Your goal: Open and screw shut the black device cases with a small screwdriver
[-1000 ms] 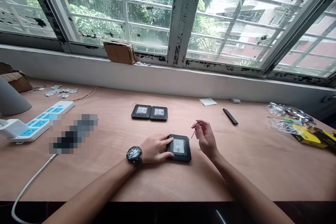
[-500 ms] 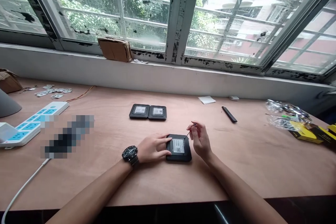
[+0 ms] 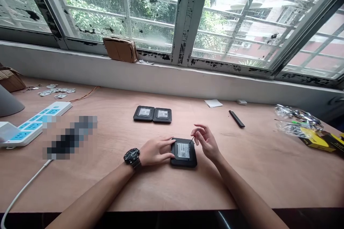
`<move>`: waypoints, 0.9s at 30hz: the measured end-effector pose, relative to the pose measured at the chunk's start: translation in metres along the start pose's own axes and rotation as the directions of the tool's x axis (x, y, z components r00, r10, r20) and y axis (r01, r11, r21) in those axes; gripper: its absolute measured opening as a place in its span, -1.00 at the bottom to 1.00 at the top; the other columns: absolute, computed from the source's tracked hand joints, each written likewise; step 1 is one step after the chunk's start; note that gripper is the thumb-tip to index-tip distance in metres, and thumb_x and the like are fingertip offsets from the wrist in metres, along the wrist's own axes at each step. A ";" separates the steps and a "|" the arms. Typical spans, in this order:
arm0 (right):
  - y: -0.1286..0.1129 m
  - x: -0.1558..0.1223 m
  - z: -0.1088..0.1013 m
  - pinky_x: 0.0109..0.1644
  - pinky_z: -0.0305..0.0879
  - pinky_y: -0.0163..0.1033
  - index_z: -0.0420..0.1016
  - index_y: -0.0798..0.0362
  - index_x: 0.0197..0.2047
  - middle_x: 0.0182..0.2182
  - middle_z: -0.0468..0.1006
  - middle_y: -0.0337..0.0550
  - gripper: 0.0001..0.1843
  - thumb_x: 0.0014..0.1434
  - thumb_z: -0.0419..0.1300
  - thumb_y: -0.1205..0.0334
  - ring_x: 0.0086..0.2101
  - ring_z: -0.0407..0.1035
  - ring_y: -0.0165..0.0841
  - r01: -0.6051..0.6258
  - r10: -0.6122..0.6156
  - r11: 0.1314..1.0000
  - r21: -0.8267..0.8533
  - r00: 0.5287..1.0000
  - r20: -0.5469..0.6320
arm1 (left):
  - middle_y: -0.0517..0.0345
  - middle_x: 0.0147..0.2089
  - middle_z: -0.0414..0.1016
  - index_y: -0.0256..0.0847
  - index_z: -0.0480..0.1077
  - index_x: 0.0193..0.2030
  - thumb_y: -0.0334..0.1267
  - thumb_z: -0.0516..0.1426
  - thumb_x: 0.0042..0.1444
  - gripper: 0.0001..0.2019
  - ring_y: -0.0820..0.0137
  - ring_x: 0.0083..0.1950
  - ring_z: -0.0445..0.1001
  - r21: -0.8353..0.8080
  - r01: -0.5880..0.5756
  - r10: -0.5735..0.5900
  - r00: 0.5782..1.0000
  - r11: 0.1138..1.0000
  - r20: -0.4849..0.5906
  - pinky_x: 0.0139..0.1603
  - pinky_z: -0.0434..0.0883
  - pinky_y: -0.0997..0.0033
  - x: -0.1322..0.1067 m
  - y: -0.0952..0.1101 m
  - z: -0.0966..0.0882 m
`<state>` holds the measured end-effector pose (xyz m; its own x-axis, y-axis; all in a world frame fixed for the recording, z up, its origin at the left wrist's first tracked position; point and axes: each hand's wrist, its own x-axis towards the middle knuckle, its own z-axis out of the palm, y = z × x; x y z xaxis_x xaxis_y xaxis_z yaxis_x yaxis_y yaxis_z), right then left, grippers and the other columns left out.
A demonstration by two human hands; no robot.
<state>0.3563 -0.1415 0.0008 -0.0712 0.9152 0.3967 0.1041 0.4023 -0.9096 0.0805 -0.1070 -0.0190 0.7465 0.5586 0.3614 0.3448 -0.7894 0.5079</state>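
A flat black rounded-square plastic device (image 3: 183,160) lies label up on the bare plywood table top (image 3: 258,175), right in front of the person. The left hand (image 3: 156,151) is spread wide, its fingers (image 3: 168,144) pressed on the device's left side, pinning it steady. The right hand (image 3: 206,141) is narrowed to a close pinch around a thin metal pin (image 3: 192,139), whose tip comes down by the device's far edge; whether it touches, I cannot tell. Farther off lie 2 matching black devices (image 3: 143,113), with a white power strip with blue sockets (image 3: 34,125) at left, and a slim black bar (image 3: 237,118) at right. Beyond that bar sits a clear plastic bag of metal parts (image 3: 294,123), and a paint-flaked steel window (image 3: 190,18) runs along the far side.
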 end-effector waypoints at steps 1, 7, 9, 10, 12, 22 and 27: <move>0.000 -0.001 -0.002 -0.40 0.36 -0.23 0.37 -0.06 0.12 -0.29 0.49 -0.19 -0.67 0.41 0.10 -0.03 -0.49 0.28 -0.43 0.003 -0.003 1.000 -0.003 1.000 0.024 | -0.04 0.39 0.33 -0.11 0.28 0.39 0.05 0.22 0.27 -0.39 0.14 0.36 0.36 0.001 0.007 -0.007 1.000 1.000 -0.006 0.33 0.37 0.15 0.000 -0.002 -0.002; -0.007 -0.002 -0.003 -0.44 0.35 -0.25 0.52 -0.03 -0.11 -0.14 0.52 -0.11 -0.78 0.32 0.23 0.01 -0.46 0.32 -0.43 0.028 -0.030 0.998 -0.059 0.999 -0.018 | -0.08 0.36 0.36 -0.13 0.33 0.35 0.09 0.20 0.28 -0.41 0.08 0.38 0.33 0.077 0.021 -0.021 1.000 0.997 0.001 0.33 0.35 0.05 -0.001 -0.011 -0.006; -0.012 0.002 0.000 -0.49 0.32 -0.28 0.45 -0.03 -0.15 -0.15 0.54 -0.12 -0.81 0.31 0.26 0.04 -0.50 0.29 -0.46 0.059 -0.063 0.997 -0.045 0.994 -0.087 | -0.10 0.37 0.34 -0.14 0.30 0.37 0.09 0.17 0.30 -0.41 0.05 0.39 0.31 0.116 -0.008 0.004 0.999 0.993 0.032 0.35 0.30 -0.01 0.000 -0.008 -0.004; -0.014 0.005 0.003 -0.52 0.29 -0.29 0.41 -0.04 -0.15 -0.19 0.55 -0.14 -0.82 0.32 0.24 0.05 -0.54 0.26 -0.48 0.077 -0.081 0.996 -0.033 0.989 -0.126 | -0.10 0.37 0.34 -0.15 0.27 0.39 0.10 0.16 0.30 -0.39 0.03 0.39 0.30 0.132 -0.018 0.012 0.999 0.991 0.046 0.37 0.27 -0.05 0.001 -0.007 -0.002; -0.015 0.012 0.010 -0.57 0.21 -0.32 0.36 -0.06 -0.11 -0.31 0.55 -0.21 -0.82 0.37 0.18 0.03 -0.60 0.18 -0.49 0.099 -0.100 0.995 -0.018 0.981 -0.167 | -0.11 0.38 0.33 -0.14 0.24 0.40 0.13 0.16 0.30 -0.36 0.00 0.39 0.30 0.154 -0.029 0.020 0.998 0.988 0.064 0.38 0.23 -0.11 0.002 -0.004 0.000; 0.005 0.022 0.043 -0.55 0.17 -0.31 0.38 -0.06 -0.06 -0.39 0.47 -0.21 -0.76 0.39 0.12 -0.04 -0.51 0.30 -0.41 0.103 -0.106 0.993 -0.062 0.993 -0.049 | 0.00 0.29 0.45 -0.12 0.46 0.20 0.00 0.15 0.35 -0.61 0.13 0.35 0.37 0.117 0.099 -0.096 0.995 0.988 -0.038 0.31 0.37 0.10 -0.007 -0.028 -0.016; 0.008 0.019 0.042 -0.52 0.18 -0.31 0.39 -0.06 -0.04 -0.39 0.46 -0.24 -0.79 0.42 0.10 0.01 -0.53 0.26 -0.45 0.116 -0.117 0.991 -0.062 0.993 -0.021 | 0.05 0.23 0.51 -0.12 0.50 0.13 -0.02 0.13 0.37 -0.66 0.20 0.30 0.43 0.080 0.135 -0.129 0.989 0.988 -0.067 0.29 0.38 0.18 -0.008 -0.037 -0.024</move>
<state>0.3137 -0.1218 -0.0037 -0.0619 0.8620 0.5032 0.1568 0.5063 -0.8480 0.0481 -0.0763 -0.0218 0.6557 0.6719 0.3444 0.4867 -0.7249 0.4875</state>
